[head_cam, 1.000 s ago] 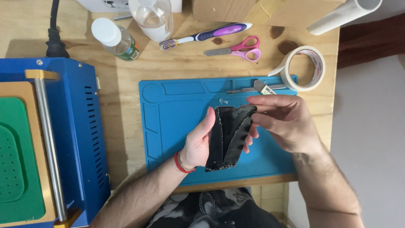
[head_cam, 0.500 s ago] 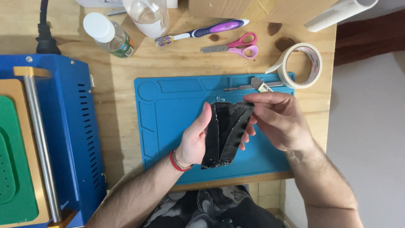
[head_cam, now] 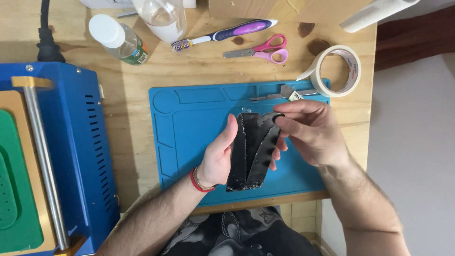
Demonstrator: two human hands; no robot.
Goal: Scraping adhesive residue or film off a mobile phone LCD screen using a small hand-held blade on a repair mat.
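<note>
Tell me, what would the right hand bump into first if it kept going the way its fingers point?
The right hand points left, so probably the dark panel it already pinches, then the left hand behind it.

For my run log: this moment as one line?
left hand cradles black panel | right hand pinches its peeling layer | over blue mat

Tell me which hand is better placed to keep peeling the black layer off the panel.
Right, probably. The right hand already pinches the lifted black layer at its top edge, with room to pull. The left hand cradles the panel from behind above the mat, so it serves better as the brace.
</note>
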